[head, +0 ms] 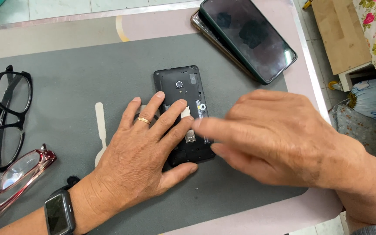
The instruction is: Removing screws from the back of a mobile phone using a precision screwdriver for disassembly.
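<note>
Two hands [131, 156] [279, 139], one opened phone [183, 113], two glasses [5, 117]

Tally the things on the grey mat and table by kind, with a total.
Phones: 3 - opened phone, stacked pair and
Glasses: 2 - black, red
Pry tool: 1
Total: 6

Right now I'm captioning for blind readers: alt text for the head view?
A left hand presses flat on an opened black phone on a grey mat, while the right hand reaches its fingers over it. Two pairs of glasses and stacked phones lie nearby.
</note>
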